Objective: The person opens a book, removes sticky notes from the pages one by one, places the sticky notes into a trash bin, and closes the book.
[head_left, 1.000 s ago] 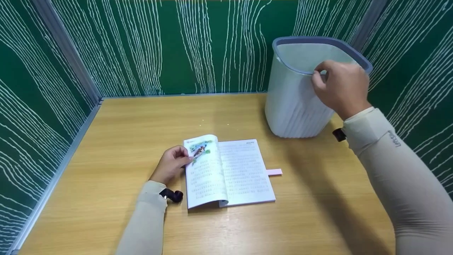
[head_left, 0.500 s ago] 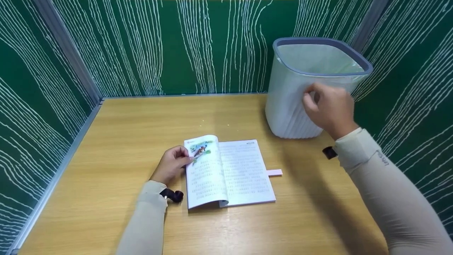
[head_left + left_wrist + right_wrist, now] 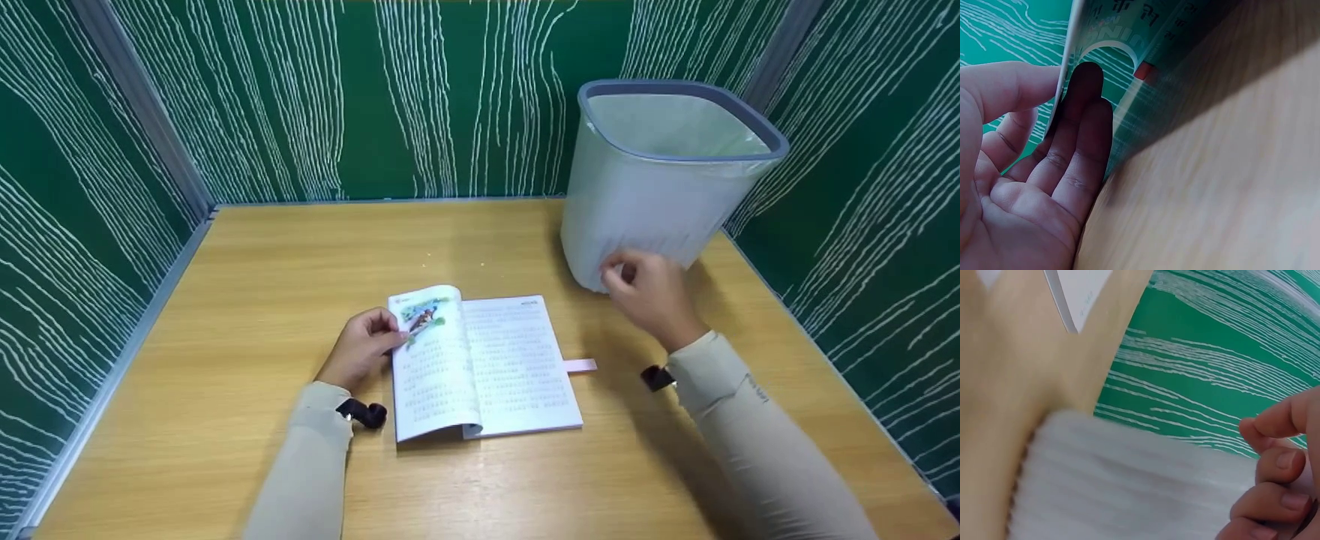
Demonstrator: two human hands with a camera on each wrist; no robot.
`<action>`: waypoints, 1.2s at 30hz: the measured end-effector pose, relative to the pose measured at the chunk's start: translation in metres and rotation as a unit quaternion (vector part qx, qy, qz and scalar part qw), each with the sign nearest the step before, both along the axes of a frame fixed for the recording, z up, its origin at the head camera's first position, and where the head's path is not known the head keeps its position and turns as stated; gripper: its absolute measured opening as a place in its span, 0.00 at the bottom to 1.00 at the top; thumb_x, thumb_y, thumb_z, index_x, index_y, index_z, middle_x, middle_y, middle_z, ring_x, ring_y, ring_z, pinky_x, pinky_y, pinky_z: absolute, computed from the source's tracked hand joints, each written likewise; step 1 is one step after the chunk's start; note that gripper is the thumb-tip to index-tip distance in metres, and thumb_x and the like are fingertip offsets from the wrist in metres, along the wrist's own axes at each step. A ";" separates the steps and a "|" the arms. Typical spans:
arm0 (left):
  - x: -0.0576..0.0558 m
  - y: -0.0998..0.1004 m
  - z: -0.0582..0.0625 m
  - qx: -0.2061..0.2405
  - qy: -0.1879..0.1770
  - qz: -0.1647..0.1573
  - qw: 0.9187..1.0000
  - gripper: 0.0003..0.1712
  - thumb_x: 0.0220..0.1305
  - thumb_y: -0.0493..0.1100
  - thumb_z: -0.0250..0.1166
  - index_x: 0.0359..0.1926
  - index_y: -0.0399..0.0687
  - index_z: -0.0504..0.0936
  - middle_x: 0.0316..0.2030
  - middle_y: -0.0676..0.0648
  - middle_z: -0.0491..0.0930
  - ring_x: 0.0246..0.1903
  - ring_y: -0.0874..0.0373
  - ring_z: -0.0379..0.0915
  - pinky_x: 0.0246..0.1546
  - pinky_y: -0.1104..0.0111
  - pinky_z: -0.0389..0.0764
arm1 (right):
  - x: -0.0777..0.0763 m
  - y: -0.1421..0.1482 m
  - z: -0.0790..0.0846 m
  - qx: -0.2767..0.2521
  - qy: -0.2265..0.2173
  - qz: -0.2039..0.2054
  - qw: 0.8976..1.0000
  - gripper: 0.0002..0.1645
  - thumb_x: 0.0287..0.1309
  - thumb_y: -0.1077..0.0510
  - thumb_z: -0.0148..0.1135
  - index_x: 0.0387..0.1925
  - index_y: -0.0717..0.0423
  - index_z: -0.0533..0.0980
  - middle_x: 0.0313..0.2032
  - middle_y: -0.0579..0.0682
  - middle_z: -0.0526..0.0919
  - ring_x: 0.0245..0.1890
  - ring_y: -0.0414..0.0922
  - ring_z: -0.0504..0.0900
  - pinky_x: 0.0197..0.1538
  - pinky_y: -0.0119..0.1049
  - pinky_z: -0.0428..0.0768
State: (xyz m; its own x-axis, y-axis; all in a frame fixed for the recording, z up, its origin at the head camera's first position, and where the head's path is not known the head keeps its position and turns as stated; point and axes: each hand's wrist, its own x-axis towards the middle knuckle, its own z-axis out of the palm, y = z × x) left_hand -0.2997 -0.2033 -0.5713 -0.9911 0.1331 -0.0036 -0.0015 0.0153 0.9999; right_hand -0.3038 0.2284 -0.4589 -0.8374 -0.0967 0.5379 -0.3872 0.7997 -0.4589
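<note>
An open book lies on the table, text on both pages and a coloured picture at the upper left. My left hand holds the raised left side at its edge, thumb on the page and fingers behind; the left wrist view shows this hand under the lifted cover. A pink paper tab sticks out from the book's right edge. In front of the pale waste bin is my right hand, fingers curled, thumb and index fingertips close together. The right wrist view shows nothing held in its fingers.
The bin, with a grey-blue rim and a clear liner, stands at the back right of the wooden table. A few tiny pale specks lie beyond the book. Green walls with white wavy lines enclose the table's back and sides.
My right hand has come down from the bin's rim, toward me and to the left, past the front of the bin. My left hand and the book stay where they were.
</note>
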 end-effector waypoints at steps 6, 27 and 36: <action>-0.001 0.002 -0.002 -0.003 0.005 -0.002 1.000 0.09 0.62 0.29 0.69 0.36 0.39 0.75 0.36 0.46 0.78 0.39 0.55 0.75 0.38 0.71 0.79 | 0.007 -0.004 -0.021 -0.018 -0.039 0.023 0.999 0.08 0.64 0.57 0.65 0.35 0.51 0.88 0.25 0.47 0.83 0.20 0.42 0.72 0.22 0.33 0.68; -0.001 0.000 -0.002 0.006 -0.003 0.004 1.000 0.09 0.61 0.28 0.68 0.36 0.39 0.76 0.34 0.47 0.77 0.35 0.57 0.76 0.37 0.70 0.81 | 0.023 -0.008 -0.078 -0.077 -0.267 0.126 0.952 0.10 0.65 0.60 0.63 0.33 0.51 0.89 0.36 0.47 0.90 0.37 0.43 0.83 0.39 0.31 0.80; 0.000 -0.001 -0.002 -0.002 0.000 0.003 1.000 0.09 0.61 0.29 0.69 0.37 0.38 0.76 0.35 0.47 0.77 0.37 0.56 0.77 0.37 0.71 0.81 | 0.024 -0.005 -0.093 -0.081 -0.301 0.131 0.941 0.11 0.66 0.59 0.62 0.33 0.48 0.89 0.35 0.47 0.90 0.36 0.43 0.82 0.37 0.31 0.80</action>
